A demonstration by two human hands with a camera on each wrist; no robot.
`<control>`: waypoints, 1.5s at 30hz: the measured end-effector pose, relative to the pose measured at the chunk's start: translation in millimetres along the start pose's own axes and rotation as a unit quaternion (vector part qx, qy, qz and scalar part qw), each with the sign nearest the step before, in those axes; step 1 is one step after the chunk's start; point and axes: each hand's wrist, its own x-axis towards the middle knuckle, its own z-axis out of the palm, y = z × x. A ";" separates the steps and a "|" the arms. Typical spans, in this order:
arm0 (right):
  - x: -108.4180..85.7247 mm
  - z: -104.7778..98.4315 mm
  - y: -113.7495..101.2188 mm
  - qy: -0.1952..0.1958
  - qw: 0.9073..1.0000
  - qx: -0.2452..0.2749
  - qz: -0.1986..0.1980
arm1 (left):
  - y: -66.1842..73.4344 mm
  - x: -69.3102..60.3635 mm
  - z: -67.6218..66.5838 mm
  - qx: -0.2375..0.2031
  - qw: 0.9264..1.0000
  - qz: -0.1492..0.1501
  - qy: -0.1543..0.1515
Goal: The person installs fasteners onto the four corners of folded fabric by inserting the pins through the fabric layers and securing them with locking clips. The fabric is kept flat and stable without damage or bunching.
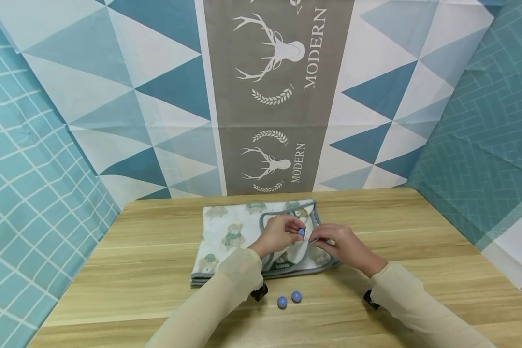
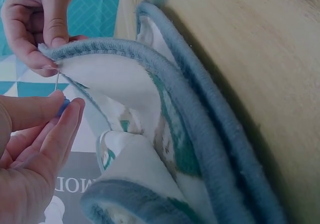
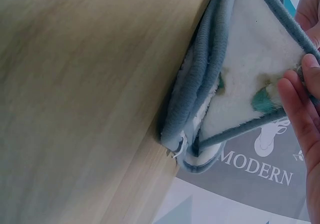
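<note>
A folded white blanket [image 1: 219, 232] with bear prints and a grey-blue edge lies toward the back of the table. My left hand [image 1: 278, 235] pinches a blue round-headed pin [image 1: 302, 232] between thumb and fingertips. In the left wrist view, the pin's thin metal shaft [image 2: 56, 82] points up at the lifted blanket corner; whether it pierces the cloth I cannot tell. Thumb and fingers of my right hand [image 1: 341, 243] pinch that bound edge [image 2: 107, 45], holding the layer raised. The right wrist view shows the raised layer [image 3: 245, 79] stretched toward the right fingers [image 3: 297, 104].
Two blue round pieces, one [image 1: 282, 302] to the left of the other [image 1: 297, 296], lie on the wooden table [image 1: 148, 290] in front of the blanket. Patterned cloth [image 1: 165, 96] hangs behind the table and along both sides.
</note>
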 end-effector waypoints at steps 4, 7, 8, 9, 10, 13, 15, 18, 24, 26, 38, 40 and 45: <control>0.0 -0.3 -0.5 0.004 1.000 0.000 -0.003 | 1.1 -1.0 -0.2 0.005 1.000 0.011 -0.002; 0.3 -0.4 -0.7 0.005 1.000 -0.001 -0.001 | 0.7 -0.8 -0.2 0.008 1.000 0.016 0.000; 0.4 -0.4 -0.8 0.005 1.000 -0.002 -0.001 | 0.4 -0.4 -0.2 0.009 1.000 0.018 0.000; 0.5 -0.4 -0.6 0.005 1.000 -0.003 0.001 | 0.3 -0.2 -0.2 0.012 1.000 0.019 -0.001; 0.4 -0.3 -0.4 0.005 1.000 -0.003 0.001 | 0.1 0.0 -0.1 0.015 1.000 0.021 -0.002; 0.3 0.0 0.1 0.004 1.000 -0.005 0.002 | 0.2 0.3 0.2 0.031 0.999 0.029 -0.005; 0.2 0.3 0.3 0.002 1.000 -0.006 0.004 | 0.5 0.6 0.3 0.044 0.998 0.036 -0.007; 0.3 0.3 0.1 0.001 1.000 -0.007 0.006 | 0.9 0.6 0.3 0.057 0.997 0.043 -0.008; -0.1 0.5 0.3 0.000 1.000 -0.005 0.002 | 0.7 -0.2 -0.5 0.053 0.998 0.041 -0.006; -0.2 0.5 0.4 0.000 1.000 -0.005 0.001 | 0.6 -0.3 -0.6 0.050 0.998 0.041 -0.006; -1.8 1.3 -1.4 -0.005 1.000 -0.009 0.013 | 0.0 -2.7 0.9 0.046 0.998 0.038 0.000; -1.9 1.7 -1.0 -0.003 1.000 -0.009 0.012 | -0.5 -2.8 0.7 0.043 0.998 0.038 0.002; -2.2 2.1 -0.8 0.000 1.000 -0.006 0.010 | -2.8 -2.3 0.2 0.026 0.999 0.037 0.002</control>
